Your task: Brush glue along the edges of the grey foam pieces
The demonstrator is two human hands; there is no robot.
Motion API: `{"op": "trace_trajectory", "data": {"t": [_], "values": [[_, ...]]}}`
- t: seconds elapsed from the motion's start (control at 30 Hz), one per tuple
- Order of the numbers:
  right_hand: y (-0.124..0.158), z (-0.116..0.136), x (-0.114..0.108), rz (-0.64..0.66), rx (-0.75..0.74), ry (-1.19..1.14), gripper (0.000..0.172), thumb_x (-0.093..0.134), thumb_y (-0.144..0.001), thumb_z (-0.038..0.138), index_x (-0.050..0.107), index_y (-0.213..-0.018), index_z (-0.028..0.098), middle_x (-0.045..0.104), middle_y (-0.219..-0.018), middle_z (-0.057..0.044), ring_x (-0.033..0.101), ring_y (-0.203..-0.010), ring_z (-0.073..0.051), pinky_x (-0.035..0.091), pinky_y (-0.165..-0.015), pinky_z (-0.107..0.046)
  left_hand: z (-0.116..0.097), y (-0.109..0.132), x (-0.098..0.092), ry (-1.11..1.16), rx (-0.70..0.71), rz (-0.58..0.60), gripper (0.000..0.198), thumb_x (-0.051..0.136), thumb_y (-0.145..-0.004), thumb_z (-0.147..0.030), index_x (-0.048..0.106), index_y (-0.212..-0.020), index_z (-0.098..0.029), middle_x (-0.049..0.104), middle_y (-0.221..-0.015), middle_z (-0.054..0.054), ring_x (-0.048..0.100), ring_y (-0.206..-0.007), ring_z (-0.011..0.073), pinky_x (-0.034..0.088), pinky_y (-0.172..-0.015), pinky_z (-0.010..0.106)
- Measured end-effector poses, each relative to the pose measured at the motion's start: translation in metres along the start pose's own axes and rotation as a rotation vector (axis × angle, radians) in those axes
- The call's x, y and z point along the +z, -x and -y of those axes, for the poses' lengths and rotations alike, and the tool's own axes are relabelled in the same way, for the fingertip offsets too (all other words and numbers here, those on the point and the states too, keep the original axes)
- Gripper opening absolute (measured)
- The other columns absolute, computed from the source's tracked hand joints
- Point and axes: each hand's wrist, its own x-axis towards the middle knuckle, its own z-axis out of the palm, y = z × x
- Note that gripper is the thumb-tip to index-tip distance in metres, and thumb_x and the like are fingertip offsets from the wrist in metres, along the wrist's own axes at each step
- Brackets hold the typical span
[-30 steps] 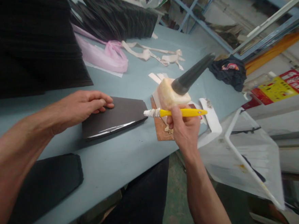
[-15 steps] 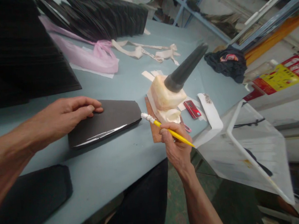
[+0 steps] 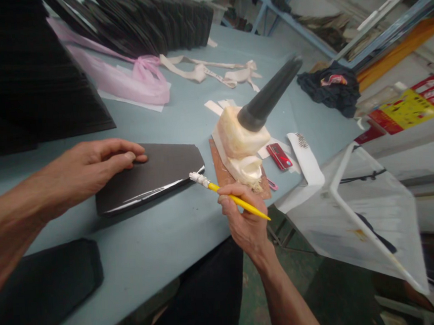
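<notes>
My left hand (image 3: 101, 163) rests on a dark flat panel (image 3: 161, 164), pressing its top with loosely bent fingers and not wrapped round it. White wet streaks run along the panel's near edge. My right hand (image 3: 245, 215) is closed round a brush with a yellow handle (image 3: 238, 200). Its tip, caked in white paste, touches the panel's edge near the right corner. Just beyond stands a cream-coloured block-like container (image 3: 242, 133) with a black tapered cone on top and an opening of white paste at its front. It sits on a brown board (image 3: 217, 160).
Tall stacks of black panels (image 3: 29, 86) fill the back left. Another dark panel (image 3: 57, 277) lies at the near left. Pink wrap (image 3: 122, 85), pale strips (image 3: 196, 74) and a red box (image 3: 279, 156) are on the table. A white translucent bin (image 3: 358, 217) stands right, beside the table edge.
My right hand has moved the brush left, from the panel's corner onto its near edge. White paste now shows along the edge near that corner. The left hand stays on the panel.
</notes>
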Motion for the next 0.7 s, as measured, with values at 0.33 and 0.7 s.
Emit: {"op": "trace_trajectory", "data": {"t": [0.33,0.7], "values": [[-0.005,-0.009,-0.001,-0.159,0.093,-0.023,0.012,0.071,-0.103,0.032,0.078,-0.099,0.024,0.07,-0.076,0.003,0.061,-0.061,-0.011,0.052,-0.059,-0.026,0.002,0.0,0.0,-0.005,0.032,0.002,0.057,0.057,-0.071,-0.065,0.077,-0.108,-0.026,0.081,-0.128,0.008,0.069,-0.122,0.0346,0.054,-0.104,0.045],[0.001,-0.003,0.009,-0.077,0.133,-0.005,0.02,0.069,-0.103,0.041,0.077,-0.099,0.024,0.072,-0.081,-0.001,0.065,-0.07,-0.016,0.055,-0.065,-0.03,0.018,-0.007,0.004,0.057,0.082,-0.007,0.049,0.059,-0.078,-0.062,0.08,-0.109,-0.03,0.083,-0.117,0.006,0.072,-0.115,0.035,0.058,-0.103,0.042]]}}
